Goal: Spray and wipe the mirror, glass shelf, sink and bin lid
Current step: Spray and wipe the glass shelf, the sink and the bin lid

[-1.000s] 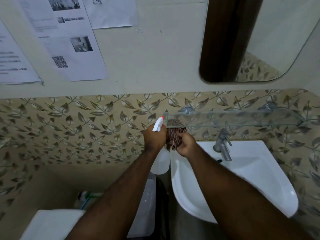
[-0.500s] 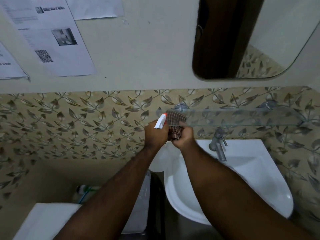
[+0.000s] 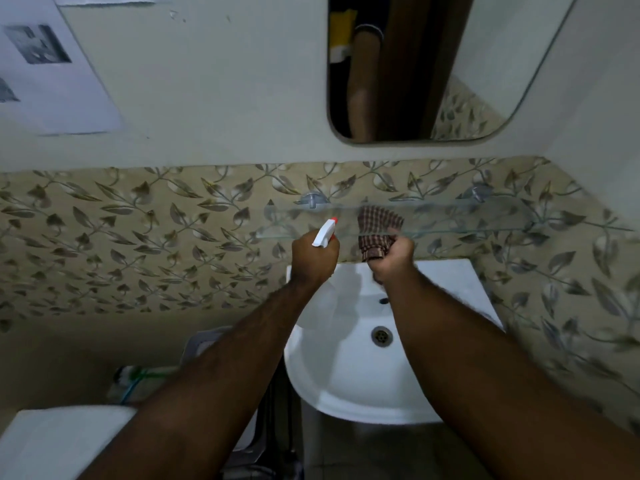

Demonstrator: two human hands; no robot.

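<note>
My left hand (image 3: 313, 259) grips a white spray bottle (image 3: 325, 233) with a red nozzle tip, held just below the left part of the glass shelf (image 3: 467, 216). A brown checked cloth (image 3: 378, 230) is in my right hand (image 3: 393, 259), folded over the shelf's front edge near its middle. The mirror (image 3: 485, 64) hangs on the wall above the shelf. Below it sits the white sink (image 3: 349, 375), whose tap is hidden behind my right arm. Left of the sink, under my left forearm, part of a grey bin (image 3: 204, 341) shows.
Leaf-patterned tiles (image 3: 138, 244) cover the lower wall. Paper notices (image 3: 52, 74) hang at the upper left. A white toilet tank (image 3: 59, 441) sits at the bottom left, with a brush or tool with green parts (image 3: 138, 379) behind it.
My right hand has slid the cloth to the right along the shelf edge, away from the left hand. The view has shifted right and tilted down, showing the sink drain.
</note>
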